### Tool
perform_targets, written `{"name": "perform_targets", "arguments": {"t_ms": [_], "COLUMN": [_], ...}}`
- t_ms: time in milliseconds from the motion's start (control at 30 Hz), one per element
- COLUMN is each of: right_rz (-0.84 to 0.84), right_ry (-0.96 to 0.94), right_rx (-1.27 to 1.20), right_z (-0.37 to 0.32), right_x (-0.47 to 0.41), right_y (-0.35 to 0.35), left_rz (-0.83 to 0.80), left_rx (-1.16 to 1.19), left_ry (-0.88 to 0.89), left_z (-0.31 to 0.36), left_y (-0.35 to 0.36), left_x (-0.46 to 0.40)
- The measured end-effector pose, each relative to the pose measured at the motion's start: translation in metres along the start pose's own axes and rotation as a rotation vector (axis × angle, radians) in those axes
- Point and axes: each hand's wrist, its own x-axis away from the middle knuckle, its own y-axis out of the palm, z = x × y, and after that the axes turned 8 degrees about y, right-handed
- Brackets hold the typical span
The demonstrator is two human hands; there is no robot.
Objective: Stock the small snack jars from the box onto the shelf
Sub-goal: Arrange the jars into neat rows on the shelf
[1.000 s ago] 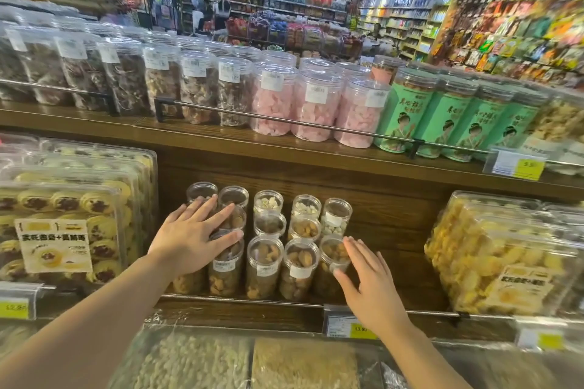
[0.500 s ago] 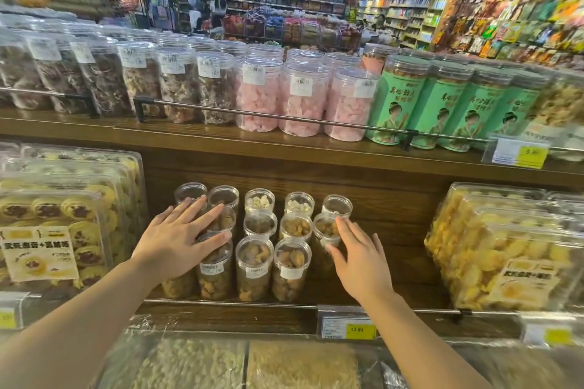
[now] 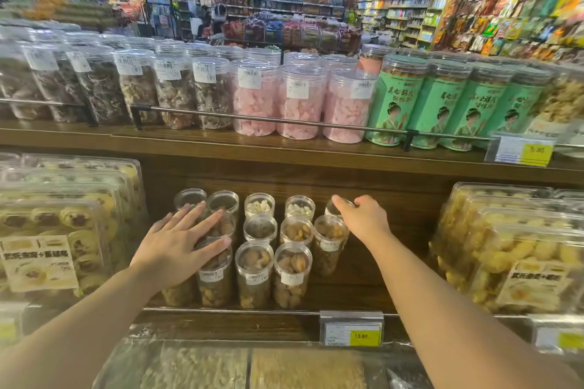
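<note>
Both hands [image 3: 177, 240] [image 3: 363, 216] outstretched over small snack jars [image 3: 254, 271].

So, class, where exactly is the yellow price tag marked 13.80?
The yellow price tag hangs on the lower shelf's front rail, below and right of the small snack jars.

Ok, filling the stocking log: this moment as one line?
stage: arranging jars | left hand: flat on left jars | right hand: on back-right jar | box: unseen

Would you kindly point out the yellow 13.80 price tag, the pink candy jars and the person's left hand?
Yellow 13.80 price tag [image 3: 360, 336]: head view, on its yellow patch.
Pink candy jars [image 3: 301, 104]: head view, on the middle jar's body.
Left hand [image 3: 181, 238]: head view, on the back of the hand.
</note>
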Motion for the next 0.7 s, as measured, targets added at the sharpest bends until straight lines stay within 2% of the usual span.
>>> {"name": "perform_targets", "arguments": {"t_ms": [67, 133, 400, 533, 700], "right_rz": [0.004, -0.021, -0.072, -0.192, -0.302], "right_ry": [-0.001, -0.035, -0.110, -0.019, -0.032], "right_rx": [0.126, 0.135, -0.241, -0.557, -0.609], "right_z": [-0.010, -0.016, -0.004, 0.022, 0.028], "right_x": [-0.007, -0.013, -0.008, 0.002, 0.012], "right_y": [-0.001, 0.002, 0.009, 0.016, 0.037], "left_rz": [-0.002, 0.004, 0.001, 0.002, -0.003], "left_rx": [0.004, 0.007, 0.006, 0.010, -0.004], "left_ry": [-0.003, 0.003, 0.007, 0.008, 0.005], "left_z": [0.000, 0.000, 0.000, 0.001, 0.002], "left_y": [0.000, -0.001, -0.001, -0.002, -0.003], "left_x": [0.001, 0.001, 0.000, 0.001, 0.001]}}
